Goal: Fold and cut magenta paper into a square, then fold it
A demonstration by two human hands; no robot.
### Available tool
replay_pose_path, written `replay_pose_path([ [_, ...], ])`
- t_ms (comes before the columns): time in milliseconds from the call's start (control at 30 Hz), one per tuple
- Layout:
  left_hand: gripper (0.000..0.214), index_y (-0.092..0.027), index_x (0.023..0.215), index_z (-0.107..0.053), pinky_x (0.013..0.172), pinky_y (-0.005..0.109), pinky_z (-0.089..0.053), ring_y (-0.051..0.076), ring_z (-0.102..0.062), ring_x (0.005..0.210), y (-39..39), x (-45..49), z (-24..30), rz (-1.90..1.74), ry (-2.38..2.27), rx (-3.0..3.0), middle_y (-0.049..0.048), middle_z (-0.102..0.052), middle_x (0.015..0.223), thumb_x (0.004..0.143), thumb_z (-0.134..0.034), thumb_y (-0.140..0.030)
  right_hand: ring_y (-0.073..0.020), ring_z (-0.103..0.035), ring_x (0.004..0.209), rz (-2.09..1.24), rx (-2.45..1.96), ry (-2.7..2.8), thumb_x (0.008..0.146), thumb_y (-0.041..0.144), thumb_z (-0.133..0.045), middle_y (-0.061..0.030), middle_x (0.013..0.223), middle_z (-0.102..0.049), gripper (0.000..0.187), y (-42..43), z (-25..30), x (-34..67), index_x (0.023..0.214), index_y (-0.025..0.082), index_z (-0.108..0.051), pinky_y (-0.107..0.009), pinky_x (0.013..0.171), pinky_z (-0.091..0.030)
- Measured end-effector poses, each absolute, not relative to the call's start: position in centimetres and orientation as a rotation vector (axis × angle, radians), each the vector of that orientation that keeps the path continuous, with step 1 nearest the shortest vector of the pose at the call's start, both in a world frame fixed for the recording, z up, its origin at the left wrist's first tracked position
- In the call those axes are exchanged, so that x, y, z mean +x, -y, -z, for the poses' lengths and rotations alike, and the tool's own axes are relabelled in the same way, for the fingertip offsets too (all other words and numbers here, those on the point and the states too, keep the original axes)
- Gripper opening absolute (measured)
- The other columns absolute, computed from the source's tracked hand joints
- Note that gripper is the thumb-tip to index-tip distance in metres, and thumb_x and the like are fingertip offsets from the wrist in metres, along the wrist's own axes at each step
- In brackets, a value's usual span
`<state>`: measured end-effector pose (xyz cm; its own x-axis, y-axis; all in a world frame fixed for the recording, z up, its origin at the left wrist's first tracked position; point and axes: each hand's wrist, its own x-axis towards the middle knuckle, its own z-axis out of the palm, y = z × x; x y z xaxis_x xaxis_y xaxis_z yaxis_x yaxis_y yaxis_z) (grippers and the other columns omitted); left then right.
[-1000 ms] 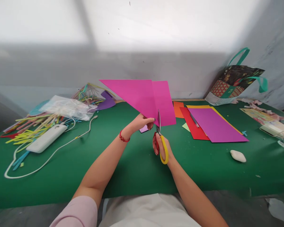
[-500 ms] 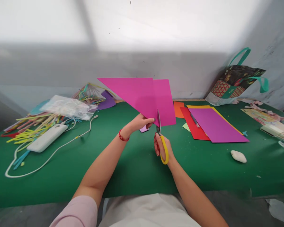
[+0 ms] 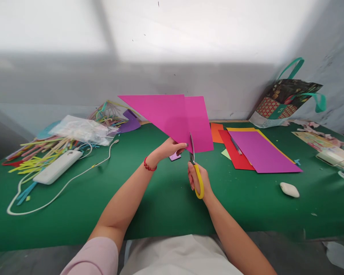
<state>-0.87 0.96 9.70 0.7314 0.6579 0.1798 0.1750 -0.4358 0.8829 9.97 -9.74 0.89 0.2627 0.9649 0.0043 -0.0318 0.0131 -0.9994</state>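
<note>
A magenta sheet of paper (image 3: 166, 114), with a triangular folded part at the left and a strip at the right, is held up above the table. My left hand (image 3: 173, 147) pinches its lower edge, thumb in front and the other fingers mostly hidden behind. My right hand (image 3: 199, 177) grips yellow-handled scissors (image 3: 200, 187). Their blades point up and lie at the paper's lower edge, beside my left thumb, along the line between the triangle and the strip.
Purple paper (image 3: 263, 152) lies over yellow and red sheets (image 3: 237, 158) at right. A white case (image 3: 289, 190) sits nearer. At left are a white power bank (image 3: 57, 167), its cable, colourful strips (image 3: 31, 160) and a plastic bag (image 3: 83, 129). A patterned bag (image 3: 283, 103) leans against the wall.
Almost nothing differs. The fingers of my right hand around the scissors have shifted slightly; the paper and my left hand keep nearly the same place.
</note>
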Motion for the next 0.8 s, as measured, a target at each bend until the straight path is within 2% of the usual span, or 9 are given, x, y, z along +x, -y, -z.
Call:
replay_pose_path([
  [300, 0.026, -0.015, 0.053, -0.051, 0.044, 0.02, -0.039, 0.008, -0.048, 0.039, -1.3, 0.1, -8.8, -0.751, -0.678, 1.772, -0.001, -0.05, 0.041, 0.074, -0.055, -0.028, -0.0053, -0.03, 0.026, -1.01, -1.307, 0.945, 0.072, 0.062, -0.052, 0.0101, 0.037, -0.035, 0.044, 9.6, -0.7, 10.2, 0.061, 0.021, -0.04, -0.017, 0.024, -0.027],
  [467, 0.039, -0.013, 0.05, -0.053, 0.043, 0.021, -0.041, 0.009, -0.049, 0.037, -1.5, 0.3, -8.4, -0.869, -0.755, 1.676, 0.0021, -0.052, 0.041, 0.079, -0.052, -0.04, -0.0053, -0.03, 0.025, -1.011, -1.32, 0.93, 0.071, 0.063, -0.052, 0.01, 0.036, -0.035, 0.044, 9.5, -0.8, 10.1, 0.061, 0.021, -0.041, -0.017, 0.023, -0.026],
  [800, 0.044, -0.014, 0.05, -0.049, 0.038, 0.02, -0.038, 0.008, -0.047, 0.033, -1.8, 0.3, -7.9, -0.894, -0.631, 1.74, -0.0003, -0.051, 0.038, 0.074, -0.054, -0.05, -0.0042, -0.03, 0.026, -1.066, -1.276, 0.923, 0.071, 0.065, -0.05, 0.0098, 0.038, -0.038, 0.046, 9.6, -1.0, 9.9, 0.061, 0.021, -0.041, -0.016, 0.024, -0.025],
])
